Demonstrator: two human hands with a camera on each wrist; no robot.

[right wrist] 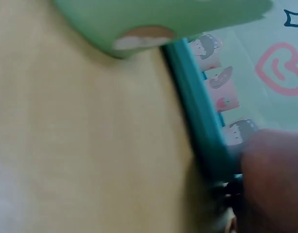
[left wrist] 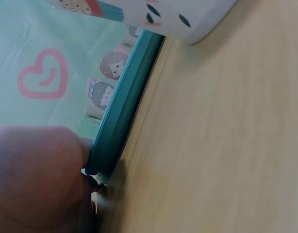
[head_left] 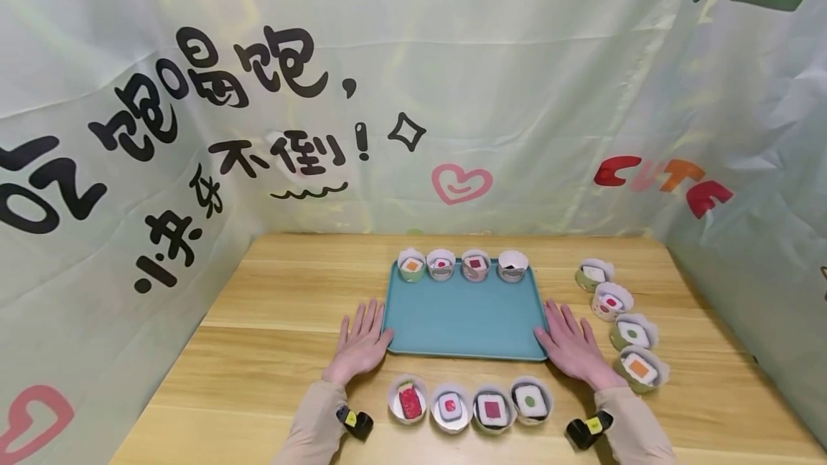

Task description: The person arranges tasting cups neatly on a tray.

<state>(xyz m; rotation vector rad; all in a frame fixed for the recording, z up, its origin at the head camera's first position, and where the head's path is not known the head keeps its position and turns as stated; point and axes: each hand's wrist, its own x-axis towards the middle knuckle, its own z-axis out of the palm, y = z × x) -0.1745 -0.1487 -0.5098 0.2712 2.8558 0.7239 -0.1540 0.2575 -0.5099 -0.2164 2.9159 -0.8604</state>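
My left hand (head_left: 362, 343) lies palm down on the table with fingers straight, its thumb by the left edge of a blue-green tray (head_left: 465, 318). On the other side my right hand (head_left: 575, 343) rests likewise, thumb at the tray's right edge. Neither hand grips anything. Along the tray's far edge stand several paper cups, among them a green one (head_left: 411, 275) with an orange-topped sushi piece. In the left wrist view the tray rim (left wrist: 121, 107) runs beside my hand, below a patterned white cup (left wrist: 154, 17). A green cup (right wrist: 154, 22) shows in the right wrist view.
In front of the tray several cups hold toy-like sushi, such as a red-topped piece (head_left: 410, 402) and a green-dotted one (head_left: 532, 402). Several more cups line the right side, including an orange-topped piece (head_left: 639, 369). A printed cloth (head_left: 517, 128) encloses the wooden table (head_left: 278, 314).
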